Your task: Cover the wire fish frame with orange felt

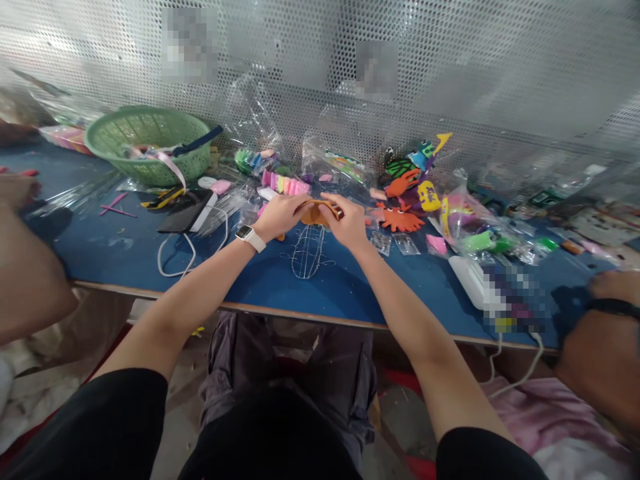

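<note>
Between my two hands is a flattened piece of orange modelling clay (313, 215), at the upper end of a wire frame. My left hand (284, 215), with a watch (251, 237) on its wrist, pinches the clay's left side. Fingers and thumb of my right hand (347, 219) close on its right side. Below the clay, the long rounded wire frame (307, 253) points toward me over the blue table, thin wire ends sticking out at its sides. My fingers partly cover the clay and the frame's top.
At the back left stands a green basket (150, 120) with odds and ends inside. Near it lie a black device (185, 215) and a white cable. Colourful clay packs (285, 183), an orange crab shape (400, 219) and a white power bank (469, 281) lie around. Other people's arms rest at both sides.
</note>
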The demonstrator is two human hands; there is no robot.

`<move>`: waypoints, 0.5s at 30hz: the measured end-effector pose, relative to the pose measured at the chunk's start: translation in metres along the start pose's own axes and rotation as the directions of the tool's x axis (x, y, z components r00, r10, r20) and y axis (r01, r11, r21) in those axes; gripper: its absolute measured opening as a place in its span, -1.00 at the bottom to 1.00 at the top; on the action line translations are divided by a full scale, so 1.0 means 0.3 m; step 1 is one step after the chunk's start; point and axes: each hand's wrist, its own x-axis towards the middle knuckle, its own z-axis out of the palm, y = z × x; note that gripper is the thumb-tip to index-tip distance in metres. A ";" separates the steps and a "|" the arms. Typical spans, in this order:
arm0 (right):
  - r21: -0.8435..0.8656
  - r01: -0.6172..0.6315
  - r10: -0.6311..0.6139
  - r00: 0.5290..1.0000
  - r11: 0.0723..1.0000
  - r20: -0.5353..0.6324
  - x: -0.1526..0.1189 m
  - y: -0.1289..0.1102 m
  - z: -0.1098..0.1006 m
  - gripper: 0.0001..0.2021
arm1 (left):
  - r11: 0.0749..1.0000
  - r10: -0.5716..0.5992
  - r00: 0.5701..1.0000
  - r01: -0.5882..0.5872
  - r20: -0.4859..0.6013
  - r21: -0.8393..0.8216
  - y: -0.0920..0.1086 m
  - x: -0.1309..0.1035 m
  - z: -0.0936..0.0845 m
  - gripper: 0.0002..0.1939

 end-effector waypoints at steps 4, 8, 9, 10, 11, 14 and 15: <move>0.055 0.038 -0.036 0.998 0.998 -0.042 -0.005 -0.008 0.013 -0.72 | 0.998 0.028 0.999 -0.029 -0.015 -0.051 0.009 -0.003 -0.003 -0.66; 0.090 0.059 -0.053 0.996 0.994 -0.068 -0.008 -0.019 0.020 -0.75 | 0.999 0.015 1.000 -0.016 -0.010 -0.039 0.006 -0.002 0.003 -0.65; 0.085 0.051 -0.045 0.997 0.995 -0.070 -0.009 -0.020 0.020 -0.74 | 0.999 0.011 1.000 -0.011 -0.008 -0.039 0.003 -0.001 0.005 -0.64; 0.079 0.043 -0.037 0.997 0.996 -0.070 -0.009 -0.020 0.020 -0.74 | 0.999 0.008 1.000 -0.008 -0.007 -0.042 -0.001 0.001 0.008 -0.64; 0.075 0.037 -0.032 0.997 0.996 -0.067 -0.009 -0.020 0.020 -0.74 | 0.999 0.006 1.000 -0.007 -0.007 -0.047 -0.004 0.002 0.011 -0.65; 0.067 0.025 -0.023 0.999 0.997 -0.027 -0.007 -0.017 0.019 -0.72 | 0.999 0.005 1.000 -0.005 -0.005 -0.052 -0.009 0.003 0.015 -0.66; 0.063 0.017 -0.016 1.000 0.998 -0.012 -0.006 -0.017 0.019 -0.73 | 0.999 0.007 1.000 -0.007 0.000 -0.053 -0.009 0.003 0.015 -0.67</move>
